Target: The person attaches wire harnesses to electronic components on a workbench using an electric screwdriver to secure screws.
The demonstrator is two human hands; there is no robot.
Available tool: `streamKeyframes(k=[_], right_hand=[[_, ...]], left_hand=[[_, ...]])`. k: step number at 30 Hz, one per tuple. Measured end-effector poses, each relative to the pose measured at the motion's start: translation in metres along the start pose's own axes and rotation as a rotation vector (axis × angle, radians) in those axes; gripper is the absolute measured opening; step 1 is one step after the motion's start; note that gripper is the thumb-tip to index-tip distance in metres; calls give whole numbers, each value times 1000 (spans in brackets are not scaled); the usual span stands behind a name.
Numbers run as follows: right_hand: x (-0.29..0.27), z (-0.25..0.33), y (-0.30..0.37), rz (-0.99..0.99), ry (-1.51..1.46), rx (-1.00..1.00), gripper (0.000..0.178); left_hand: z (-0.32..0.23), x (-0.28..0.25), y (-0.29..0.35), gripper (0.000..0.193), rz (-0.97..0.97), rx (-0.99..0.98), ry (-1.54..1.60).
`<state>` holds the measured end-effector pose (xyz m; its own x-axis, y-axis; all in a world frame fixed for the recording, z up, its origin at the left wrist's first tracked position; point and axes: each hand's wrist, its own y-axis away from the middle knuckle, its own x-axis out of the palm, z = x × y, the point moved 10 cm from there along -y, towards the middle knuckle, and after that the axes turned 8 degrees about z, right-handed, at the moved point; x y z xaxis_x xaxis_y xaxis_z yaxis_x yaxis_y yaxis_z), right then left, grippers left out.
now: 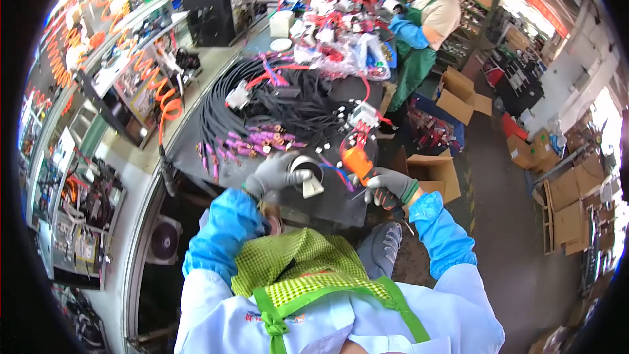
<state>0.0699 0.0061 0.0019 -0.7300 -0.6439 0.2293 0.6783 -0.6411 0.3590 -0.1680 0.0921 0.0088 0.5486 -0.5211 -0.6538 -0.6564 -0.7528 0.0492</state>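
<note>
My left hand (270, 176), in a grey glove, is closed around a roll of white tape (314, 187) with a loose white end hanging down. My right hand (392, 188), gloved the same way, grips the lower end of an orange block-shaped piece (357, 162). A dark handle with red on it (385, 200) also shows at the right palm. Just beyond the orange piece are red wires (360, 135) and a white connector (364, 116). Past my left hand, a large bundle of black cables (223, 101) with purple ends (252, 142) covers the dark table (337, 207).
Farther back lies a heap of red and white parts in clear bags (341, 52). A co-worker in a green apron (414, 75) stands at the far right of the table. Open cardboard boxes (438, 174) sit on the floor to the right. At left, a coiled orange hose (169, 105) hangs down.
</note>
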Motion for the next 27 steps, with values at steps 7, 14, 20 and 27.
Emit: streamKeyframes(k=[7, 14, 20, 27], right_hand=[[27, 3, 26, -87, -182, -237, 59], [35, -40, 33, -142, -474, -371, 56], [39, -55, 35, -159, -571, -329, 61], [52, -67, 26, -164, -631, -260, 73]], left_hand=[[7, -19, -4, 43, -252, -23, -1], [-71, -43, 29, 42, -592, 48, -419], [-116, 49, 38, 31, -114, 188, -325], [-45, 101, -15, 64, -177, -14, -170]])
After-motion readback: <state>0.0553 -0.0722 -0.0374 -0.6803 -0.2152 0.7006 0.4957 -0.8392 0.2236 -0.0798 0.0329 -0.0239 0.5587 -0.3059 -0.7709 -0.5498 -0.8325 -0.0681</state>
